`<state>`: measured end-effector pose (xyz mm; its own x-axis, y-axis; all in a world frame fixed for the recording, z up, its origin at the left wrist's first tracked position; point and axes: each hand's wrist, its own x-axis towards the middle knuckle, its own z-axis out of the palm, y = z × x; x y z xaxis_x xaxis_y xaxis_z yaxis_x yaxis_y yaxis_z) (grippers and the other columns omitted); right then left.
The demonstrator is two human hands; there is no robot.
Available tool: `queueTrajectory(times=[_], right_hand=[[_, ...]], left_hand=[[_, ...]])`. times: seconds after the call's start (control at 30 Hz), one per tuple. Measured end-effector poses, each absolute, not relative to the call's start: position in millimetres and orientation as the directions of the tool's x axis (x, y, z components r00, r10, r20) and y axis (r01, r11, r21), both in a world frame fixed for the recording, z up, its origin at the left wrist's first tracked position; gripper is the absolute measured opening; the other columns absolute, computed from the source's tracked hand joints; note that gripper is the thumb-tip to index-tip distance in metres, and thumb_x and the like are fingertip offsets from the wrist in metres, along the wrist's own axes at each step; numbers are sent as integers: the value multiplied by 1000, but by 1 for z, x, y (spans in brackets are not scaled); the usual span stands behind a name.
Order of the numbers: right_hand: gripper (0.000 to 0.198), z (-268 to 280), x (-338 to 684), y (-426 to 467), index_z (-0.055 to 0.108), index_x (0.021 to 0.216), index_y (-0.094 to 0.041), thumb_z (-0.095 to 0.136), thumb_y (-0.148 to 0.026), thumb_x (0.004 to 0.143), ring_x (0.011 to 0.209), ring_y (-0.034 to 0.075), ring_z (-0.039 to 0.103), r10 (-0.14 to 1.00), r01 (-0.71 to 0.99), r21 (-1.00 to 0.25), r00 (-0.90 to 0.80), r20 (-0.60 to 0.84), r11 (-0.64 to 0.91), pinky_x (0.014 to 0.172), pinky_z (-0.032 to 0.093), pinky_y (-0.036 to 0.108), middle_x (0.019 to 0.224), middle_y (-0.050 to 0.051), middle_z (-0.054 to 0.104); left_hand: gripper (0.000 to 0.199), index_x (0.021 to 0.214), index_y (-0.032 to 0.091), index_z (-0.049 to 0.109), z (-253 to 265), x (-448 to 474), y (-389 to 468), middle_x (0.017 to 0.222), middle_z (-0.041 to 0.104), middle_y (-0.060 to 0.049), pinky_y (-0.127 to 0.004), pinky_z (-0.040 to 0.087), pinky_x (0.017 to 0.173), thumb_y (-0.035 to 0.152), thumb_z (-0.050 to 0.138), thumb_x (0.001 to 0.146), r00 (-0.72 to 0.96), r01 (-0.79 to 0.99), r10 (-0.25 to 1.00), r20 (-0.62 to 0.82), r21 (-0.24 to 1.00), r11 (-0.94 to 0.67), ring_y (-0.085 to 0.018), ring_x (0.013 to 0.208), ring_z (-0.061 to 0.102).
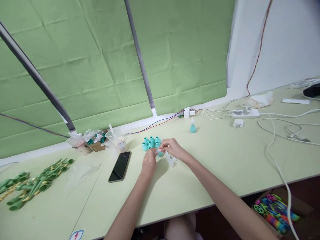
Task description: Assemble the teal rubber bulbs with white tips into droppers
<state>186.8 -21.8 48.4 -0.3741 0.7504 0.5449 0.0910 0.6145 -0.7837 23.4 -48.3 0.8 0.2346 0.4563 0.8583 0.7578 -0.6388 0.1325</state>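
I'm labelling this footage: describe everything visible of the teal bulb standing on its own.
The bulb is small, rounded and teal, looking like soft plastic or rubber, with a translucent whitish tip on top. It stands upright on the table, beyond the right hand and in front of the green sheet. Only the table touches it; finer detail is too small to tell.

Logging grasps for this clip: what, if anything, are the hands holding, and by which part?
A small whitish piece, at the fingertips of the left hand and right hand; which part each grips cannot be told.
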Motion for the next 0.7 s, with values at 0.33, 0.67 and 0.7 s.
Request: queueTrajectory(times=[0.33,0.67,0.7], right_hand=[[17,41,184,-18,64,60,-15,57,-2,67,49,7,51,753,200,-740,-344,561,642,55,41,20,62,-1,59],[6,32,181,-13,67,63,-17,66,-22,64,54,13,58,833,-13,-878,-308,459,479,59,48,25,57,-1,63],[11,31,179,-13,67,64,-16,68,-27,63,54,13,59,848,-71,-896,-298,438,438,60,49,26,58,0,63]], left_hand=[[18,85,15,49,5,28,-50,85,59,-7,-30,47,63,13,31,89,344,808,465,816,-5,-589,-16,74,54],[22,99,14,51,-7,26,-47,96,59,-10,-35,53,71,21,32,89,169,686,614,771,355,-635,-18,89,58],[21,99,14,51,-9,26,-46,96,59,-10,-36,53,72,21,33,89,116,666,615,780,398,-631,-18,89,58]])
